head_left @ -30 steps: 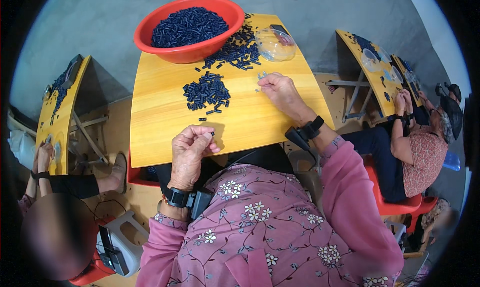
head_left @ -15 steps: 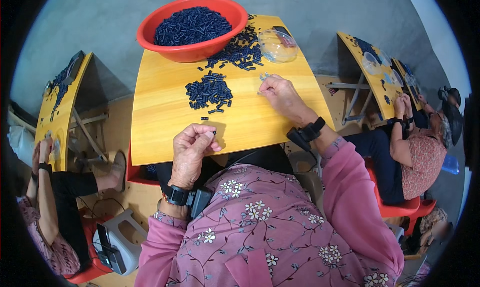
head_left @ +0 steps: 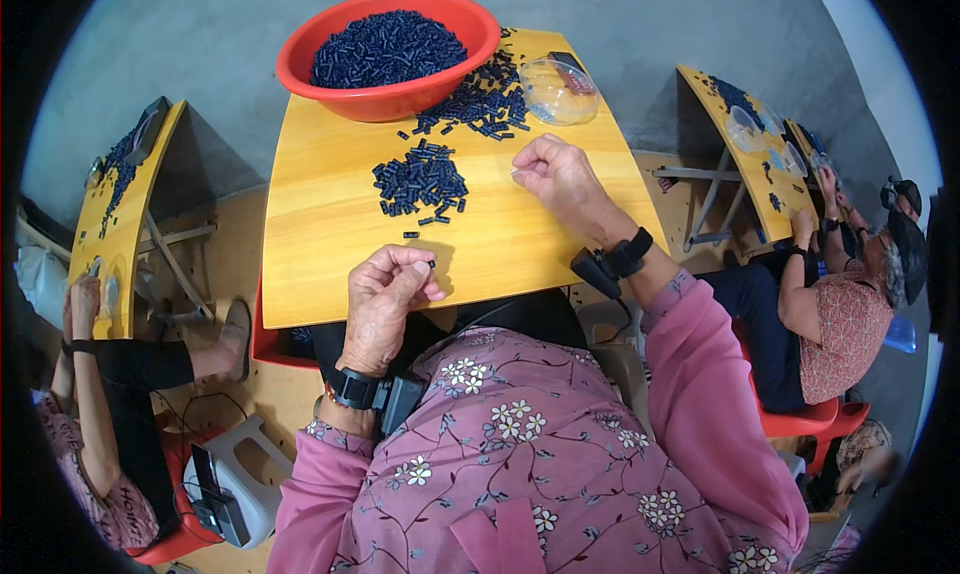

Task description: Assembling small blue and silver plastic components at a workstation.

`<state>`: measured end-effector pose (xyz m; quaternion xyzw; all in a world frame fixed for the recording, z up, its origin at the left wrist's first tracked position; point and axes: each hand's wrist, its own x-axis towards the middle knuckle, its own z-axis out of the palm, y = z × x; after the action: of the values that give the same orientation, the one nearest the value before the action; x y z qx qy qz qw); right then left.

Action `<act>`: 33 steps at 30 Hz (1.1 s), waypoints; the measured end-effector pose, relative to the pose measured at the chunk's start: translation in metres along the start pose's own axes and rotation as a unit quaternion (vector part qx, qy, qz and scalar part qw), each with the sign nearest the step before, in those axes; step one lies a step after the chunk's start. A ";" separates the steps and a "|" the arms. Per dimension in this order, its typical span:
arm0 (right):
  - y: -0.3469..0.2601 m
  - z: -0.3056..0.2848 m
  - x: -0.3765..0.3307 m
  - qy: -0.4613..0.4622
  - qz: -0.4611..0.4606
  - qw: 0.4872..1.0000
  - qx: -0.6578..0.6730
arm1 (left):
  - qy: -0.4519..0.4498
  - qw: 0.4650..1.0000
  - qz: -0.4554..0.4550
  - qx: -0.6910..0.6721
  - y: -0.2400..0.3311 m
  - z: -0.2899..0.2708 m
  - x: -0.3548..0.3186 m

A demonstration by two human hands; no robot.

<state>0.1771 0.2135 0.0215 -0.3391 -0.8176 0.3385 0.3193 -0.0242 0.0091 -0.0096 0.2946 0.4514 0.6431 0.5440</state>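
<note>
Near the front edge of the yellow table, my left hand is closed, with a small black cylindrical piece pinched between thumb and fingertips. My right hand hovers over the right half of the table. Its thumb and index finger pinch a tiny pale, shiny piece, too small to name. A loose pile of black cylindrical pieces lies between and beyond my hands. One single black piece rests just in front of that pile.
A red basin full of black pieces stands at the table's far left, more of them spilled beside it. A clear plastic bowl is at the far right. People work at tables to the left and right.
My right hand has drawn slightly up, with the tiny pale piece now in its pinch; small shiny bits seen beside it before are now out of sight. My left hand stays put.
</note>
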 end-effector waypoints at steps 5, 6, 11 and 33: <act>0.004 -0.003 0.004 0.013 0.031 0.999 0.006 | 0.004 1.000 0.003 0.006 0.000 0.000 0.000; 0.009 -0.003 0.003 0.020 0.034 0.999 0.005 | 0.000 1.000 0.000 0.005 0.000 0.000 0.000; 0.028 0.002 0.002 0.013 0.008 1.000 0.016 | 0.001 1.000 -0.008 0.006 0.000 0.001 0.001; -0.005 0.046 0.022 -0.082 -0.087 0.989 -0.092 | 0.004 1.000 -0.012 -0.009 0.002 0.000 0.001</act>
<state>0.1287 0.2122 0.0060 -0.2657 -0.8951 0.2598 0.2466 -0.0249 0.0104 -0.0076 0.2820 0.4511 0.6419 0.5522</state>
